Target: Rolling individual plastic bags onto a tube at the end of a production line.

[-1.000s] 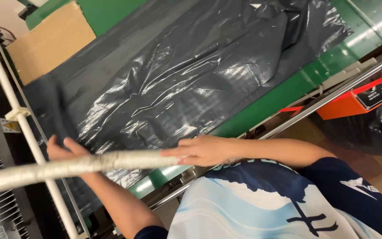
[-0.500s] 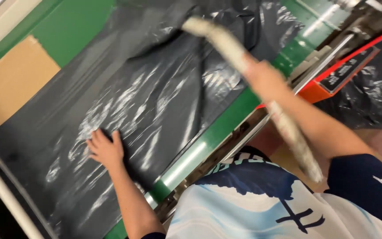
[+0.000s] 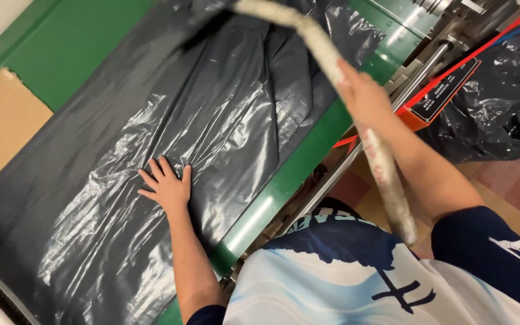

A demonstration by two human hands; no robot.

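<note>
— Where was the left hand (image 3: 168, 188)?

— It lay flat, palm down, on the black plastic sheet (image 3: 151, 180), fingers (image 3: 154, 170) spread wide and gripping nothing. The sheet ran out under the fingertips and well past them in every direction, wrinkled and shiny, covering most of the green table (image 3: 296, 174).

— And the right hand (image 3: 365, 96)?

— Raised above the table's near edge, fingers wrapped around a long pale stick (image 3: 332, 60) that looked bound in whitish tape or cloth. One end of the stick rose beyond the fingers, out over the far part of the sheet, bending a little and blurred. The other end ran back from the fingers alongside the forearm, down towards the blue and white shirt (image 3: 344, 283).

— Did the stick touch the sheet?

— I could not tell; the far end was smeared in the picture.

— What else was about?

— Beyond the left fingertips, past the sheet's edge, a brown board (image 3: 1, 132) lay on the table. To the right of the right hand's fingers, off the table, sat more black plastic (image 3: 489, 108) bunched up, an orange and black panel (image 3: 446, 96) and a metal bar (image 3: 428, 66).
</note>
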